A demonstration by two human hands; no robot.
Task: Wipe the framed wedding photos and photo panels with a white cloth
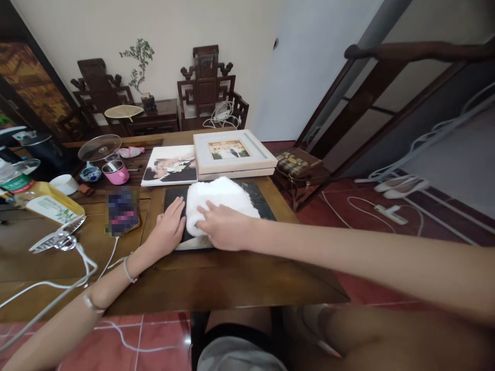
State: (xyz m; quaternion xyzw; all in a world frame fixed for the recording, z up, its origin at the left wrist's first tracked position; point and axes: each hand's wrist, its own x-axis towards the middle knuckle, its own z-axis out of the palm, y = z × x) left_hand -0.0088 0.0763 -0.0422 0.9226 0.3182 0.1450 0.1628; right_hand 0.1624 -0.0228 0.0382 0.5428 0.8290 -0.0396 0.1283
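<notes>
A dark photo print [261, 200] lies flat on the wooden table [201, 281] in front of me. A white fluffy cloth [222, 198] rests on it. My right hand [224, 226] lies on the cloth's near edge, fingers stretched out and pressing down on it. My left hand [168, 232] rests flat on the print's left edge, fingers extended, with a bracelet on the wrist. Behind the print sit a white framed photo [232, 152] on a second frame and an unframed photo print [172, 165].
A phone [122, 211] with a white cable lies left of my left hand. Further left are a pink cup [115, 172], a small fan [99, 148], a yellow packet [54, 203] and a clip. Carved wooden chairs [207, 87] stand behind. A stair rail [386, 77] rises at right.
</notes>
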